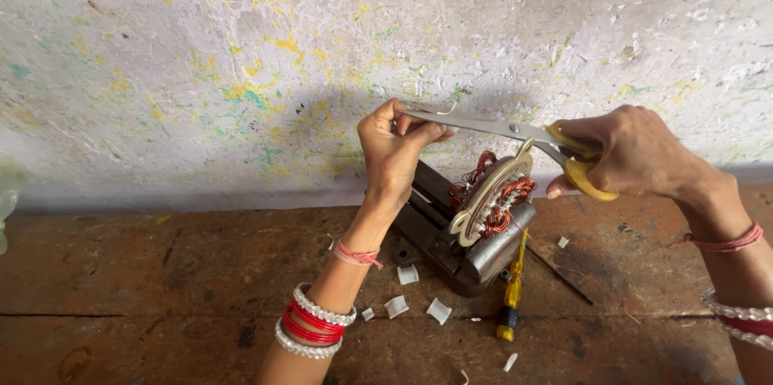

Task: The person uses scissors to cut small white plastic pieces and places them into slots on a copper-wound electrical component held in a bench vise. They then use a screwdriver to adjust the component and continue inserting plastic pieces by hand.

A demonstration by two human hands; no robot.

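The right hand (pixel 636 155) grips yellow-handled steel scissors (pixel 515 134); the left hand (pixel 394 151) pinches a thin white strip (pixel 441 110) at the blade tips. Below, a round stator (pixel 491 196) with copper windings sits in a dark iron vise (pixel 451 244) on the worn wooden desk (pixel 161 288).

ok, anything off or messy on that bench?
Small white cut scraps lie scattered on the worn wooden bench around the vise. A yellow screwdriver lies loose beside it. The wall is paint-spattered. Nothing looks broken.

Red and beaded white bangles plus pink thread on both bare wrists
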